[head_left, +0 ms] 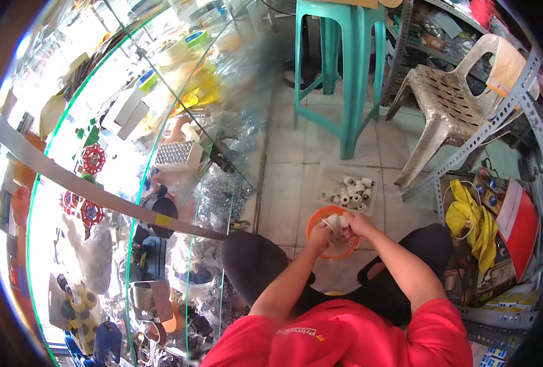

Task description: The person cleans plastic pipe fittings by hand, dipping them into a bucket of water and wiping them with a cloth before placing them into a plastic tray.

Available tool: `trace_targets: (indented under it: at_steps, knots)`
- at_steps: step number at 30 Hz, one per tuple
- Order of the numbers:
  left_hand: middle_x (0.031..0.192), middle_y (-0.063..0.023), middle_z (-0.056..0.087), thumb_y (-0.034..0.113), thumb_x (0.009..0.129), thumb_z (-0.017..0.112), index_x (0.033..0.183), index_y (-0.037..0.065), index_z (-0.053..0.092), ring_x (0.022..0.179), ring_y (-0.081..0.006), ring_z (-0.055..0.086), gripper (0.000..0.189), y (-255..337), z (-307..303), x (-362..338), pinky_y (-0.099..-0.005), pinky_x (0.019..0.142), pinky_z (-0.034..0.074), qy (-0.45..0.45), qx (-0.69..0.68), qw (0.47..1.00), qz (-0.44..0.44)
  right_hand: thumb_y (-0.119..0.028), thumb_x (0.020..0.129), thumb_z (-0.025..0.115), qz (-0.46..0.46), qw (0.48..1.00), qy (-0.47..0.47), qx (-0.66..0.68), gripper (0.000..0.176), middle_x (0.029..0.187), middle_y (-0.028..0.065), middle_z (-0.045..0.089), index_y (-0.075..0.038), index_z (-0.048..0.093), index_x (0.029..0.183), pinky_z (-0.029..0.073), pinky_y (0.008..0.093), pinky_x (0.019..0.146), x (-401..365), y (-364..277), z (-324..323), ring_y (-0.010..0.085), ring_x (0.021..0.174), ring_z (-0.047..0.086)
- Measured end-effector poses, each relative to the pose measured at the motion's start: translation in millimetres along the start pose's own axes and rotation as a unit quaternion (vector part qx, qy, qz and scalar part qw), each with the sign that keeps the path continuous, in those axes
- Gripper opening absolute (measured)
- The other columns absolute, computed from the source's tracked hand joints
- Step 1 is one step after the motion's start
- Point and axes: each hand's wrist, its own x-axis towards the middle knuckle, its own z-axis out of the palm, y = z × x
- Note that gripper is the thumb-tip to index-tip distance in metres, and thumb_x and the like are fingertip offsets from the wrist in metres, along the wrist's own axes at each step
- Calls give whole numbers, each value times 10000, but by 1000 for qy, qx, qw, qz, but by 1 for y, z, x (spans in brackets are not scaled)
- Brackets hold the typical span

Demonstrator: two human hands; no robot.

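An orange basin (313, 215) with cloudy, foamy-looking liquid sits on the floor between my knees. My left hand (321, 235) is inside its left rim, fingers closed around a whitish thing too blurred to name. At the right rim, my right hand (358, 224) grips a small white pipe fitting (344, 221), close against what the left hand holds. Just beyond the basin lies a clear plastic tray (328, 173) containing several white pipe fittings (357, 194), some with dark openings showing.
A glass display case (222, 202) full of hardware runs along my left. Ahead stands a green plastic stool (348, 116) on the tiled floor (283, 183). A worn plastic chair (436, 98), metal shelving (479, 137) and a yellow cloth (467, 214) are on the right.
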Motion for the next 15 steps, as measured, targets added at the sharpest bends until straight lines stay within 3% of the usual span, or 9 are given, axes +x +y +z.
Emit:
trace_targets:
  at_steps: [1, 2, 4, 7, 9, 11, 13, 15]
  knots:
    - [913, -37, 575, 169, 813, 497, 1015, 51, 564, 799, -152, 559, 243, -1, 1, 1, -284, 671, 452, -2, 98, 995, 29, -325, 852, 474, 101, 992, -16, 73, 277, 699, 49, 552, -66, 541, 926, 438, 230, 441, -2, -4, -1, 109, 539, 510]
    - [929, -33, 564, 139, 824, 482, 1005, 51, 563, 804, -147, 555, 217, -4, 2, 0, -284, 670, 457, -3, 193, 979, 58, -333, 857, 463, 125, 984, -30, 123, 281, 686, 45, 543, -71, 532, 933, 428, 229, 421, -2, 0, -3, 110, 525, 501]
    - [930, -28, 564, 128, 817, 485, 1015, 60, 561, 800, -145, 553, 222, -26, -6, 14, -285, 669, 455, -9, 196, 977, 88, -348, 867, 441, 168, 958, -60, 223, 289, 661, 37, 525, -80, 514, 948, 407, 227, 382, 0, 7, -7, 114, 497, 481]
    - [942, -20, 568, 111, 806, 488, 1022, 68, 561, 788, -134, 549, 232, -30, -13, 9, -274, 673, 451, 15, 302, 934, 190, -386, 874, 413, 105, 959, -4, 262, 335, 638, 29, 500, -71, 488, 958, 383, 219, 371, -5, 5, 12, 104, 461, 441]
    - [933, -34, 585, 112, 799, 491, 1013, 55, 566, 789, -140, 559, 234, -15, -3, -2, -278, 683, 445, 43, 256, 950, 174, -409, 872, 401, 72, 966, -9, 249, 362, 617, 23, 493, -65, 501, 927, 378, 214, 370, -6, 9, 19, 100, 449, 432]
    - [904, -67, 614, 124, 791, 495, 992, 25, 577, 802, -161, 580, 238, -2, 10, -10, -295, 699, 436, 77, 51, 995, 40, -427, 871, 393, 76, 967, -25, 241, 384, 593, 17, 483, -63, 513, 900, 375, 209, 370, -5, 13, 18, 98, 439, 426]
    - [888, -85, 613, 114, 791, 492, 966, 13, 574, 802, -175, 583, 218, -10, 9, -5, -294, 688, 437, 106, 195, 958, 183, -440, 869, 387, 114, 963, -55, 238, 400, 566, 12, 472, -65, 526, 875, 374, 206, 372, -4, 12, 16, 99, 432, 422]
    - [862, -99, 609, 109, 790, 490, 938, 4, 570, 793, -189, 585, 198, -16, 6, 0, -292, 668, 438, 131, 239, 935, 227, -454, 868, 377, 138, 959, -69, 239, 419, 548, 13, 470, -65, 535, 857, 371, 207, 372, -5, 7, 13, 100, 429, 426]
